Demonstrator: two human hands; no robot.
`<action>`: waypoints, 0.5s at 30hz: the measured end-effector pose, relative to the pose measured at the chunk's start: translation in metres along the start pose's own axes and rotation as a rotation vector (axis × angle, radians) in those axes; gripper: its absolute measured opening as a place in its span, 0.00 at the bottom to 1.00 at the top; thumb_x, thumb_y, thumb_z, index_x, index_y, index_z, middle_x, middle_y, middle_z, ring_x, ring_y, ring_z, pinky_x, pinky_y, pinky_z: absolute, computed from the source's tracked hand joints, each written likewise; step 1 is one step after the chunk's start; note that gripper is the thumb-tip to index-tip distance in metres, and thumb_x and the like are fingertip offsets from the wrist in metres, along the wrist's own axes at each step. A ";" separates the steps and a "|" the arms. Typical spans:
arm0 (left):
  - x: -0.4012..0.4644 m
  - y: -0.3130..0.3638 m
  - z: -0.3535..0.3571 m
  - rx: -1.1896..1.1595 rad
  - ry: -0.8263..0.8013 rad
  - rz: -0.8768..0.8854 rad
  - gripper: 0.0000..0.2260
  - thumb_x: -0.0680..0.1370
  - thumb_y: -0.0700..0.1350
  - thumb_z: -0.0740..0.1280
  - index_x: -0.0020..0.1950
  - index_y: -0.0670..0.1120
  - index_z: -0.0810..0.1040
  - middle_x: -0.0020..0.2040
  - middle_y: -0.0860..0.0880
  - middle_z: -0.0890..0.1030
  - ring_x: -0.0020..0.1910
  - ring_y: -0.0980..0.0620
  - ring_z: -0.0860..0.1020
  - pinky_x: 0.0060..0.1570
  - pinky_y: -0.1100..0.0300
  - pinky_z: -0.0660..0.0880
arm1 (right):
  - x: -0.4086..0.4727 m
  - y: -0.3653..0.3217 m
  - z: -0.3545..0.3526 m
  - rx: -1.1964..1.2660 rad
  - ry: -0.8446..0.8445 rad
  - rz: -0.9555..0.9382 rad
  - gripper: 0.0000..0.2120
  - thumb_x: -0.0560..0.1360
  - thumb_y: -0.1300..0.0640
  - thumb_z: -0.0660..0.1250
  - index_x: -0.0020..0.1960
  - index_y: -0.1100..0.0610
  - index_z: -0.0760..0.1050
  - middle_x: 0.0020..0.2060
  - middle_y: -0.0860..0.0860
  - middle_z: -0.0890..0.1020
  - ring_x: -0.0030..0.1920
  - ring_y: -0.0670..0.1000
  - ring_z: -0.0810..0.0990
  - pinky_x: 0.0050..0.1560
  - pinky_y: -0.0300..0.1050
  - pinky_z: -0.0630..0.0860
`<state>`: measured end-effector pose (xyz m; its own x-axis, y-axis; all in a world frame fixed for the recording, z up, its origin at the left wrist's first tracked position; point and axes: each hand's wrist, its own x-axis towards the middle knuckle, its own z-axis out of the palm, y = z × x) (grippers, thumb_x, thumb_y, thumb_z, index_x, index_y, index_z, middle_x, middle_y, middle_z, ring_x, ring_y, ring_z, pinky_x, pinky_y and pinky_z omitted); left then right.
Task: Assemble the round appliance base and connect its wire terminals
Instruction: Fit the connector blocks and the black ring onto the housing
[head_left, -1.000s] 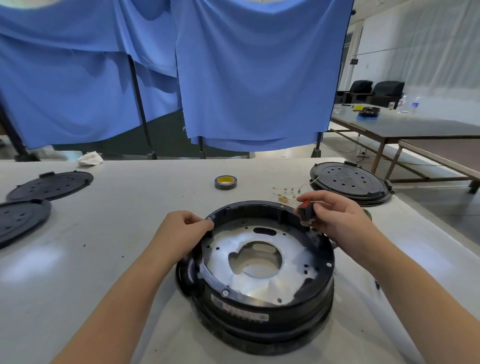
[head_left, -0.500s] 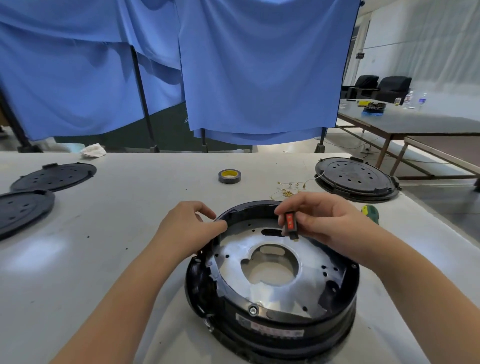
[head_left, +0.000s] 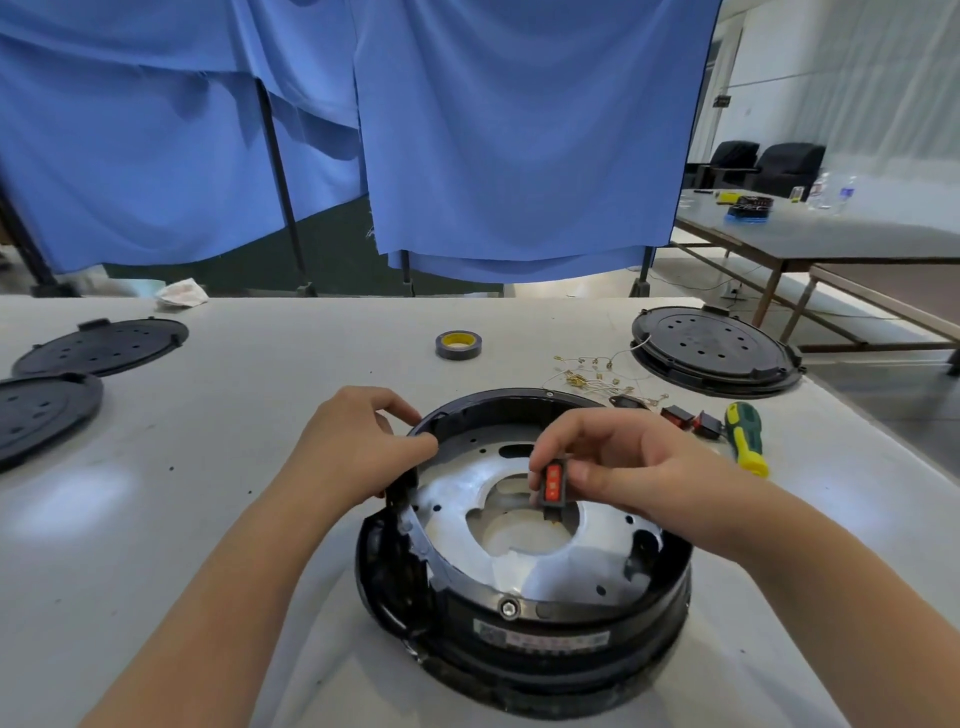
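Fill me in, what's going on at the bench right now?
A person is working on a round black appliance base on the white table. The left hand grips its rim at the far left, while the right hand pinches a small black-and-red switch part above the metal plate inside. It is not fitted yet. More switch parts, loose wire terminals and a screwdriver lie to the right.

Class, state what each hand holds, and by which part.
The right hand pinches the red switch by its sides. The left hand grips the round base at its rim.
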<state>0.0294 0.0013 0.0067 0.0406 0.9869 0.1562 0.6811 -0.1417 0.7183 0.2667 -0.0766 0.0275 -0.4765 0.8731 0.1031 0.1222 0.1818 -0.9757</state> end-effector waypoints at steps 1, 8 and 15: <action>0.000 0.001 0.000 -0.015 -0.019 -0.005 0.03 0.68 0.46 0.72 0.40 0.53 0.80 0.19 0.53 0.74 0.19 0.58 0.72 0.25 0.65 0.70 | -0.001 -0.001 -0.001 -0.011 -0.007 0.005 0.16 0.78 0.71 0.57 0.49 0.56 0.80 0.44 0.51 0.84 0.50 0.51 0.83 0.52 0.39 0.77; -0.008 0.013 0.004 -0.120 -0.189 -0.041 0.05 0.70 0.43 0.70 0.44 0.50 0.80 0.20 0.50 0.74 0.19 0.52 0.74 0.20 0.67 0.69 | -0.001 -0.005 0.006 -0.101 -0.081 0.024 0.16 0.78 0.74 0.56 0.50 0.58 0.77 0.43 0.50 0.83 0.48 0.49 0.82 0.52 0.39 0.76; -0.016 0.020 0.003 -0.064 -0.187 0.134 0.08 0.71 0.47 0.72 0.50 0.55 0.79 0.22 0.53 0.75 0.21 0.58 0.72 0.27 0.65 0.68 | 0.002 0.001 0.015 -0.262 -0.135 0.111 0.16 0.79 0.69 0.56 0.52 0.53 0.78 0.45 0.48 0.83 0.52 0.55 0.81 0.57 0.50 0.78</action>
<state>0.0442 -0.0171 0.0162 0.2665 0.9551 0.1291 0.6128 -0.2713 0.7422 0.2524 -0.0818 0.0241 -0.5568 0.8294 -0.0451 0.3917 0.2143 -0.8948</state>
